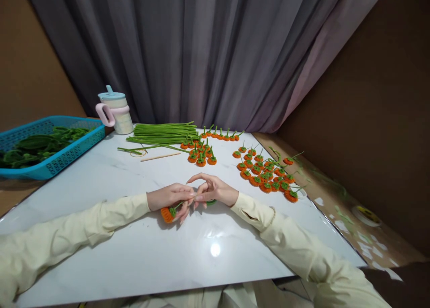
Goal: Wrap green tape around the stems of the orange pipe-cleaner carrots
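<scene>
One light, steady pinch looks best here, sparing the orange flower [167, 215] any crushing! Its head hangs just below the left hand [170, 197], fingers closed on its green stem [178, 205]. Fingertips meeting there, the right hand [217, 190] bends over a half-hidden green ring [211, 203]; its grip can't be read. Beyond, a cluster of flowers [256, 169], then a green bundle of stems [164, 132] across the table [134, 254].

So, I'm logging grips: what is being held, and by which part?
The left hand holds an orange, ribbed, round piece by its thin green stem; whether the right hand grips anything is unclear.
</scene>
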Demonstrator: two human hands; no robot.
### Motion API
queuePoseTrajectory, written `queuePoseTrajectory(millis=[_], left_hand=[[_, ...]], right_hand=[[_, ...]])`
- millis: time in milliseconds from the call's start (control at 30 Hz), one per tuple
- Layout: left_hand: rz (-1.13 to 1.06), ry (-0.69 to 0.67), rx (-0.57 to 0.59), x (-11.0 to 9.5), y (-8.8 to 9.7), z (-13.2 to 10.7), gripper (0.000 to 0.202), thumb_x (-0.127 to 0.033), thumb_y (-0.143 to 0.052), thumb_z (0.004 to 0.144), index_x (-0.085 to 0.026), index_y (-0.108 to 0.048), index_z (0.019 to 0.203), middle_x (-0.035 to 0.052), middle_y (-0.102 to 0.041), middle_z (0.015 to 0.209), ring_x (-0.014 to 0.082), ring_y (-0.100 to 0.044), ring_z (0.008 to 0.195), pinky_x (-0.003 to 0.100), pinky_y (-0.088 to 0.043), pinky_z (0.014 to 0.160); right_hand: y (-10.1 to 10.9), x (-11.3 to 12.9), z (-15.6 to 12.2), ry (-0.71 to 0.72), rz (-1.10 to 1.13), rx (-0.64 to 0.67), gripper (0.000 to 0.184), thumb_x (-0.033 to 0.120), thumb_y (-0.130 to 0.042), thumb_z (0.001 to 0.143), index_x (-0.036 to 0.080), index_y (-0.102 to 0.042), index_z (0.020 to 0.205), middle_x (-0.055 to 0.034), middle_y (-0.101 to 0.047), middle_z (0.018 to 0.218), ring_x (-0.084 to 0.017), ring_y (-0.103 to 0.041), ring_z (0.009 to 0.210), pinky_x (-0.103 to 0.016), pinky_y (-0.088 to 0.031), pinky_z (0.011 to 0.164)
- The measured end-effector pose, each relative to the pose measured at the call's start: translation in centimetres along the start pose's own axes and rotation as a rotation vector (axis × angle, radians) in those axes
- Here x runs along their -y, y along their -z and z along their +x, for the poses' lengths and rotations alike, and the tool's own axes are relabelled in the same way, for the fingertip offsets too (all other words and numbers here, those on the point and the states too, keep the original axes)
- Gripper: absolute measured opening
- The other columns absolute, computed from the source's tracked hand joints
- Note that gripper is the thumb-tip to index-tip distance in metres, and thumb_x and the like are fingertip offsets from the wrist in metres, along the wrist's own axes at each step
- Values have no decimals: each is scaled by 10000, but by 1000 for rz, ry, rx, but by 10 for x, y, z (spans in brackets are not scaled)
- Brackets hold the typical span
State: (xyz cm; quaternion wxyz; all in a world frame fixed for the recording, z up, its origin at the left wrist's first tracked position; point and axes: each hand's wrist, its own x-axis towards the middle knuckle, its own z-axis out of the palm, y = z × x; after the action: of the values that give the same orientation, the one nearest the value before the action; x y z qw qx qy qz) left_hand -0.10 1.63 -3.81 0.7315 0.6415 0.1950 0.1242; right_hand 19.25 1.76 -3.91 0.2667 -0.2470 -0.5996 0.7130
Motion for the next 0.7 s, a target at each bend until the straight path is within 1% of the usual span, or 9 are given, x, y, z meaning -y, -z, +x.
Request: queuePoseTrajectory(millis=[133,233,367,433,500,600,700], left_hand=[[-16,10,43,-1,1,0,329,-444,-484,861,-130,-498,765,-35,-511,350,137,-533,362,225,-414,446],[8,9,20,-2,1,1,333,-448,-478,867,-138,-486,746,-40,-511,343,128,-522,341,215,-405,430],[75,32,-10,-4,-1,1,326,-429,-523,853,-153,-452,695,-44,-526,353,119,-527,338,200,-401,429],[101,40,8,-5,-1,1,336,-429,-516,859,-152,-448,680,-37,-532,356,118,-535,344,198,-403,433],[107,50,46,-6,0,1,344,-442,-486,873,-143,-466,705,-28,-542,365,118,-535,342,196,-399,426],[75,56,91,-4,2,1,354,-456,-468,878,-126,-495,754,-11,-572,400,103,-502,303,188,-377,389],[26,38,100,0,4,1,352,-443,-472,878,-114,-521,764,2,-586,422,91,-481,286,178,-362,363]], right_hand=[[-1,0,0,6,29,32,459,168,-722,667,145,-497,1066,18,-654,606,-111,-603,508,-189,-442,481],[-2,2,0,12,40,23,464,185,-730,661,148,-495,1059,18,-652,614,-126,-620,539,-200,-454,489],[-3,1,0,-33,22,17,514,214,-757,635,149,-489,1068,33,-641,622,-103,-602,518,-197,-454,507],[-3,-1,0,-48,25,26,555,226,-772,616,153,-481,1083,38,-633,625,-112,-616,560,-196,-456,516],[-4,-2,0,-45,31,40,579,235,-779,609,157,-474,1095,34,-637,639,-119,-625,589,-197,-460,523],[-5,-3,1,-35,30,55,589,237,-776,616,157,-466,1111,22,-649,663,-118,-627,593,-202,-467,531],[-6,-2,1,-32,23,78,594,231,-766,633,154,-452,1132,12,-661,671,-113,-625,581,-207,-472,542]])
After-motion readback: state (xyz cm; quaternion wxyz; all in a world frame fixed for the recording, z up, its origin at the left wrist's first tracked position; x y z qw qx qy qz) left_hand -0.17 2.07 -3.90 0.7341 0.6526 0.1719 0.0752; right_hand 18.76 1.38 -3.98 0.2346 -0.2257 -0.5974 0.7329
